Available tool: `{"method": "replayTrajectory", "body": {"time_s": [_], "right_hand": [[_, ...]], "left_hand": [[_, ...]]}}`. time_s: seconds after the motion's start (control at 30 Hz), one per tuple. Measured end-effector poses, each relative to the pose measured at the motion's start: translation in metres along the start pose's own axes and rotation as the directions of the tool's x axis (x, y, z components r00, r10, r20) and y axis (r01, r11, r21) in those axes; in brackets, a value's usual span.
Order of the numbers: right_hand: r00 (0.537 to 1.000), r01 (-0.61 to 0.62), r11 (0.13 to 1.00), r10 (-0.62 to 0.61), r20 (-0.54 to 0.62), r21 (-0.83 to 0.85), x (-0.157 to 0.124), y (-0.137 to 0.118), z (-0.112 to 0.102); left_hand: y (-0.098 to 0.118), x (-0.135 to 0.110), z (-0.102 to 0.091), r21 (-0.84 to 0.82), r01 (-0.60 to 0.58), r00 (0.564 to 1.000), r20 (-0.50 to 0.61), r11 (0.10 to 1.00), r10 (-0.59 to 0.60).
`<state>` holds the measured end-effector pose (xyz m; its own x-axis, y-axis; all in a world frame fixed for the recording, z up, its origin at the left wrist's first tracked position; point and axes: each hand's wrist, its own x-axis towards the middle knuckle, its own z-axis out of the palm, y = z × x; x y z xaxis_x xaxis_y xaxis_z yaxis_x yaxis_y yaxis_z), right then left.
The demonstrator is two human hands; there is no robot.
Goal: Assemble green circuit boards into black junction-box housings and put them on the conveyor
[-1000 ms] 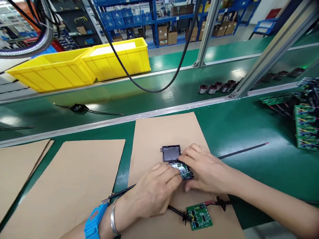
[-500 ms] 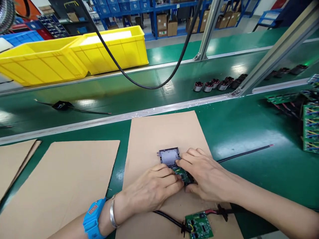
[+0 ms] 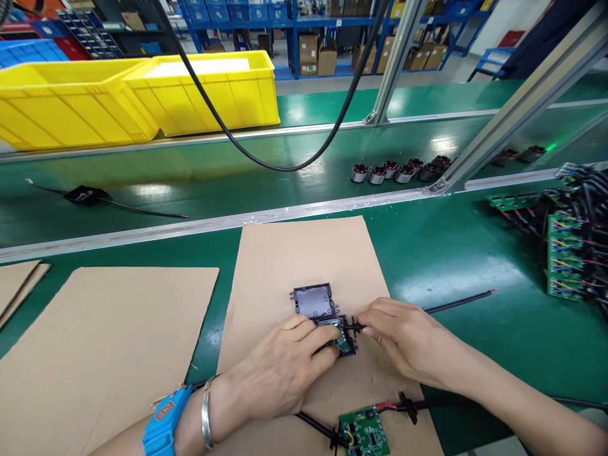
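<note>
A small black plastic case (image 3: pixel 314 300) lies open on the middle cardboard sheet (image 3: pixel 304 259), its lid half empty and a green circuit board seated in the near half (image 3: pixel 341 337). My left hand (image 3: pixel 280 370) presses curled fingers on that near half. My right hand (image 3: pixel 399 339) pinches a black cable (image 3: pixel 456 302) where it leaves the case's right side. A second green circuit board (image 3: pixel 365 434) with black and red leads lies close to me, below both hands.
Two more cardboard sheets (image 3: pixel 104 348) lie to the left. Stacked circuit boards with wires (image 3: pixel 565 253) sit at the right. On the conveyor belt are several copper-wound coils (image 3: pixel 394 171) and a black wired part (image 3: pixel 85 195). Yellow bins (image 3: pixel 199 95) stand behind; a black hose hangs overhead.
My right hand has slid off the case to its right side and now pinches the cable there. My left hand stays on the case. The camera view has shifted slightly.
</note>
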<state>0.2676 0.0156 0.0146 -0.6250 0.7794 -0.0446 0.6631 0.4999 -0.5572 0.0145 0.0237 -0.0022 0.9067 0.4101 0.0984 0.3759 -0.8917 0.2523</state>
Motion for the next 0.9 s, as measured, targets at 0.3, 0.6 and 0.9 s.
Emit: {"method": "replayTrajectory", "body": {"time_s": [0.3, 0.6, 0.9], "right_hand": [[0.832, -0.332, 0.896, 0.130, 0.539, 0.296, 0.041, 0.004, -0.024], [0.633, -0.662, 0.669, 0.259, 0.729, 0.338, 0.056, 0.009, -0.016], [0.707, -0.523, 0.801, 0.218, 0.673, 0.290, 0.052, 0.001, -0.021]], "left_hand": [[-0.001, -0.004, 0.002, 0.032, -0.020, 0.999, -0.027, 0.999, 0.021], [-0.002, -0.004, 0.004, -0.005, -0.027, 1.000, 0.003, 1.000, 0.027], [-0.002, -0.006, 0.006, 0.009, -0.038, 0.997, -0.071, 0.999, 0.038]]}}
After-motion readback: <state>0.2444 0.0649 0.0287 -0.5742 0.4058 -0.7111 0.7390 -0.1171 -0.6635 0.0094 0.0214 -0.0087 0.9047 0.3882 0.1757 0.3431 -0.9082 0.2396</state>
